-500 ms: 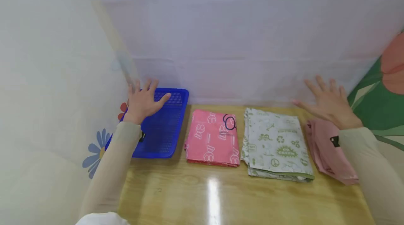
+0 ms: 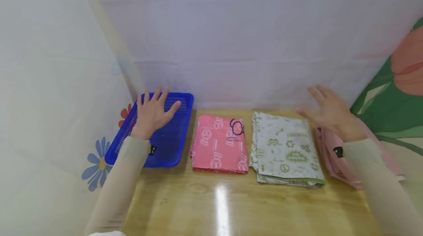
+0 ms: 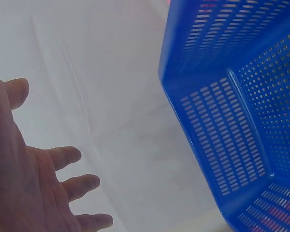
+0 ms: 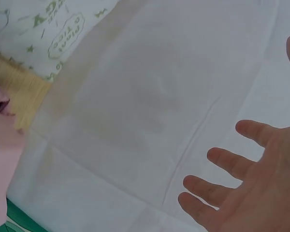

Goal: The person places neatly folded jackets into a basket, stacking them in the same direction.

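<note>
My left hand [image 2: 152, 115] hovers over the blue plastic basket [image 2: 172, 155], fingers spread and holding nothing. In the left wrist view that basket [image 3: 188, 123] stands apart from the fingers, its slotted walls facing the camera. My right hand [image 2: 333, 114] is held above the folded dusty-pink cloth [image 2: 333, 155] at the right, its fingers extended with nothing in them. The sleeve hides part of that cloth. Between the hands lie a folded bright pink cloth [image 2: 219, 146] with white line figures and a folded white cloth [image 2: 285, 151] with green print.
All of this sits on a glossy wooden table [image 2: 188, 203]. A pale sheet [image 2: 214, 37] hangs behind it. On the left is a white wall covering [image 2: 49, 81] with printed flowers, and on the right a green and coral print [image 2: 380, 100].
My right hand has shifted left and its fingers have turned inward, uncovering more of the dusty-pink cloth. The left hand stays over the basket. The view has moved slightly.
</note>
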A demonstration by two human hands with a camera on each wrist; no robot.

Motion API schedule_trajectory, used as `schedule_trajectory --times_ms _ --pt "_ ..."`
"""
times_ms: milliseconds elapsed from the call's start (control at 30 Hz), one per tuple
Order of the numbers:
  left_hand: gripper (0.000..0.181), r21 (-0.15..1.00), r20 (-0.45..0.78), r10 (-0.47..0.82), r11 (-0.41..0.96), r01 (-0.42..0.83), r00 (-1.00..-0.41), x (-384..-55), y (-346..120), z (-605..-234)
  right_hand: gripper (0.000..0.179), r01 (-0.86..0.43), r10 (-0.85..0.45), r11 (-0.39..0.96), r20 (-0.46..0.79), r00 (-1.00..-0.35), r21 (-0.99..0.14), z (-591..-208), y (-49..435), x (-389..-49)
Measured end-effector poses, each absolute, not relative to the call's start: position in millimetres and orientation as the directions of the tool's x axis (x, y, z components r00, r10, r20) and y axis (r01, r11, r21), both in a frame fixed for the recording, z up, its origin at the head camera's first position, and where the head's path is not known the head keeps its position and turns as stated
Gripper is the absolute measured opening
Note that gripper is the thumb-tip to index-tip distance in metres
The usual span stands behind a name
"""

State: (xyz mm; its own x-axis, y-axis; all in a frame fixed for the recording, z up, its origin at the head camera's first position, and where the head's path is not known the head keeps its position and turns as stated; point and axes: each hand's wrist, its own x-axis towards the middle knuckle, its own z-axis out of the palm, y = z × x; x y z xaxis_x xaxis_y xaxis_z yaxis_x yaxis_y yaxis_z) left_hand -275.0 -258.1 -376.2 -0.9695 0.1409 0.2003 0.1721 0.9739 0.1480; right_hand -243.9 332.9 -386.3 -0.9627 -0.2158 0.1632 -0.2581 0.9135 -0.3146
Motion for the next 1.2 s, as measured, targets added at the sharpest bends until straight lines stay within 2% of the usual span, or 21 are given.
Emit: schedule_trajectory --times_ms 200,367,633,933,1200 --pt "0.093 0.173 0.249 0.141 0.967 0.187 -0.958 -265.7 -251.5 -381.2 0.101 -0.232 -0.198 0.899 0.129 -0.972 -0.371 -394.2 317.8 -238.2" --pt "0.091 0.200 0.228 0.142 0.962 0.189 -0.963 -257.7 -244.8 -388.2 0.100 -0.229 -0.204 0.883 0.104 -0.973 -0.410 -400.8 303.3 -233.1" --pt "0.088 0.222 0.235 0.139 0.956 0.192 -0.962 -251.4 -241.0 -395.4 0.098 -0.275 -0.232 0.876 0.154 -0.960 -0.396 -406.7 279.2 -229.8" --pt "0.083 0.215 0.308 0.148 0.951 0.221 -0.940 -250.2 -236.0 -399.6 0.099 -0.263 -0.229 0.847 0.129 -0.965 -0.462 -413.6 256.1 -228.5" --pt "0.080 0.216 0.326 0.150 0.949 0.228 -0.933 -241.5 -225.2 -401.5 0.098 -0.272 -0.237 0.815 0.133 -0.962 -0.511 -420.2 234.9 -224.9"
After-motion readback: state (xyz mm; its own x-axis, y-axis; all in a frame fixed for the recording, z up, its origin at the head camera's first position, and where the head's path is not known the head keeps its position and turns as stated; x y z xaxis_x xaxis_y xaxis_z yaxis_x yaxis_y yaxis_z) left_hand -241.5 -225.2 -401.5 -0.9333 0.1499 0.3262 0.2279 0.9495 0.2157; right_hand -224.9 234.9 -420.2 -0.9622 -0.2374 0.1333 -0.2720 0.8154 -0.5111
